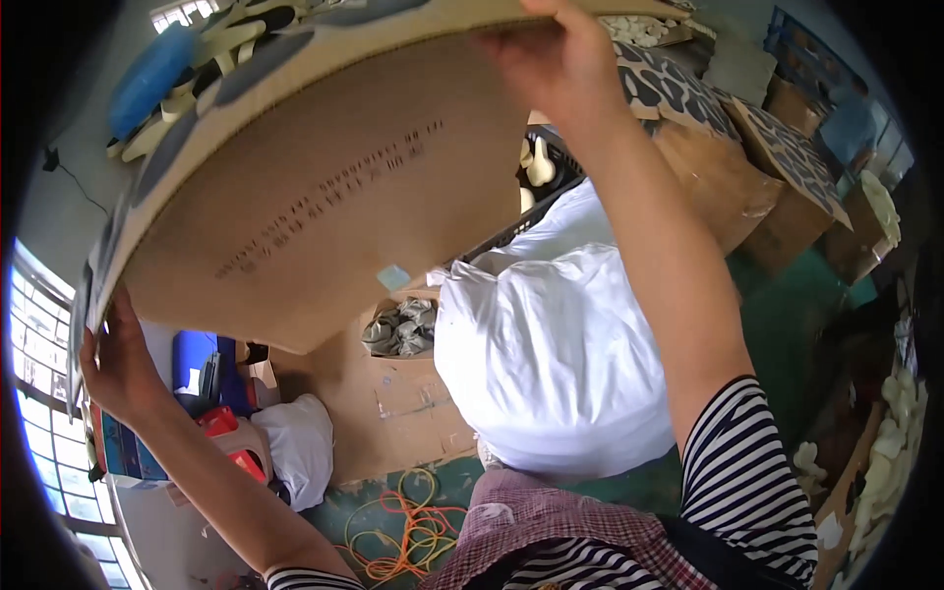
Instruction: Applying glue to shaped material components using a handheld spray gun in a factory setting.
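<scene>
Both my hands hold up a large brown cardboard sheet (324, 187), tilted so its printed underside faces me. My left hand (123, 369) grips the left edge, with the fingers partly behind the board. My right hand (568, 69) is closed on the far right edge, its fingertips blurred. Dark grey oval shapes (261, 67) show along the sheet's upper face, most of which is hidden from me. Below the sheet, a big stuffed white sack (551, 364) stands in front of me.
A cardboard box of grey wrapped bundles (401, 327) lies beyond the sack. Orange and yellow cords (408, 526) tangle on the green floor. Boxes topped with dark-patterned boards (777, 147) stand right. A black crate (560, 172) holds cream pieces. A blue bag (152, 79) is far left.
</scene>
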`<state>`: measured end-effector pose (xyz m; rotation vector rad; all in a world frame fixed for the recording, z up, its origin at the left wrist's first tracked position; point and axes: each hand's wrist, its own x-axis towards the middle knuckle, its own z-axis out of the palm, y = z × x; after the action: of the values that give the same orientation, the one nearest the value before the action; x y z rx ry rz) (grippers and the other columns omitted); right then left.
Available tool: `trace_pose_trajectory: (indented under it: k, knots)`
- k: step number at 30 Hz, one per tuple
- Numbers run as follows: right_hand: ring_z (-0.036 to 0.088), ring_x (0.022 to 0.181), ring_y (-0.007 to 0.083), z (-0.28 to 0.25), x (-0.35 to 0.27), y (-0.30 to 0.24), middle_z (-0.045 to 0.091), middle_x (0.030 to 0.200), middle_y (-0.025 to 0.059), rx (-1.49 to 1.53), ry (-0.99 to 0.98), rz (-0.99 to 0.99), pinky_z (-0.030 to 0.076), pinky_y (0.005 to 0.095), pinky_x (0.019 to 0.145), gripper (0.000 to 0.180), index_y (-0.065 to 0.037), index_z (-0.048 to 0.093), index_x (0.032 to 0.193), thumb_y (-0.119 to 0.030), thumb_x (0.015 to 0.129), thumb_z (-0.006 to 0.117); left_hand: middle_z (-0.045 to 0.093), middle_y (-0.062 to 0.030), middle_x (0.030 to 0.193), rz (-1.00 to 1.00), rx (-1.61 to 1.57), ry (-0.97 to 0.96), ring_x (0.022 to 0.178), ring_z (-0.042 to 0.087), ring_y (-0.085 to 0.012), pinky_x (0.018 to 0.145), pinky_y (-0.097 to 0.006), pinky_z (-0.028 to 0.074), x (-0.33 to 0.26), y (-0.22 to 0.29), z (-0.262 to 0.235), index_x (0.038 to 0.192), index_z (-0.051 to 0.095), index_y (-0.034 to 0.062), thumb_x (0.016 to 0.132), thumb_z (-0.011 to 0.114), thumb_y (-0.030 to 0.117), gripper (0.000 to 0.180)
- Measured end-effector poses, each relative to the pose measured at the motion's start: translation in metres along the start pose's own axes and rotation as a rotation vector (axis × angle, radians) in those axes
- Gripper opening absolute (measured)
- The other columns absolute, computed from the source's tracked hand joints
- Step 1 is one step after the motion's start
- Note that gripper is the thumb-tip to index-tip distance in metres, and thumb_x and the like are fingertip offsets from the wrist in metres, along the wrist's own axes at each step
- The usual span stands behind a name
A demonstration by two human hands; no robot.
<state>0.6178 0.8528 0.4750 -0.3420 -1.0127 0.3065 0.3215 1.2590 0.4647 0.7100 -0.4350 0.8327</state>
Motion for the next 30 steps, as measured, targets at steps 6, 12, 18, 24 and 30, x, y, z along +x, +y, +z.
trace_pose_trajectory:
  k: [6,12,18,24,30]
  knots:
    - [0.061,0.100,0.0260,-0.045,0.073,0.042,0.066,0.102,0.0125,-0.062,0.225,-0.070,0.046,0.0399,0.092,0.023,0.001,0.059,0.101,-0.007,0.079,0.058,0.012,-0.0333,0.146,0.074,-0.027,-0.108,0.138,0.011,-0.0459,0.115,-0.058,0.011,0.097,-0.032,-0.067,0.139,0.004,-0.0136,0.077,0.042,-0.009,0.073]
    - [0.056,0.108,0.0288,-0.137,0.046,0.081,0.061,0.112,0.0138,-0.284,0.461,-0.089,0.045,0.0453,0.095,0.033,0.000,0.056,0.111,-0.011,0.080,0.058,0.033,-0.0326,0.139,0.098,-0.127,0.031,0.132,0.029,-0.0457,0.111,-0.062,0.017,0.082,-0.107,-0.169,0.132,0.028,-0.0196,0.077,0.053,-0.002,0.062]
    - [0.056,0.112,0.0257,-0.282,-0.128,0.154,0.060,0.118,0.0095,-0.171,0.687,0.206,0.044,0.0411,0.097,0.045,-0.002,0.053,0.120,-0.008,0.077,0.059,0.059,-0.0207,0.119,-0.284,-0.165,0.073,0.114,0.055,-0.0280,0.105,-0.044,0.037,-0.065,-0.250,-0.280,0.117,0.053,-0.0100,0.074,0.056,0.001,0.044]
    - [0.059,0.102,0.0247,-0.394,-0.297,0.213,0.060,0.113,0.0085,-0.197,1.268,0.368,0.047,0.0388,0.091,0.039,-0.004,0.055,0.114,0.003,0.076,0.061,0.063,-0.0165,0.113,-0.581,-0.061,0.639,0.110,0.058,-0.0278,0.103,-0.042,0.040,-0.196,-0.383,-0.350,0.109,0.059,-0.0084,0.070,0.061,-0.002,0.039]
    - [0.062,0.095,0.0241,-0.452,-0.276,0.173,0.061,0.108,0.0096,-0.500,1.264,0.405,0.051,0.0395,0.083,0.035,-0.004,0.053,0.114,0.002,0.080,0.060,0.059,-0.0171,0.120,-0.675,-0.234,0.728,0.115,0.055,-0.0288,0.105,-0.044,0.040,-0.251,-0.451,-0.345,0.123,0.050,-0.0055,0.073,0.061,-0.005,0.051]
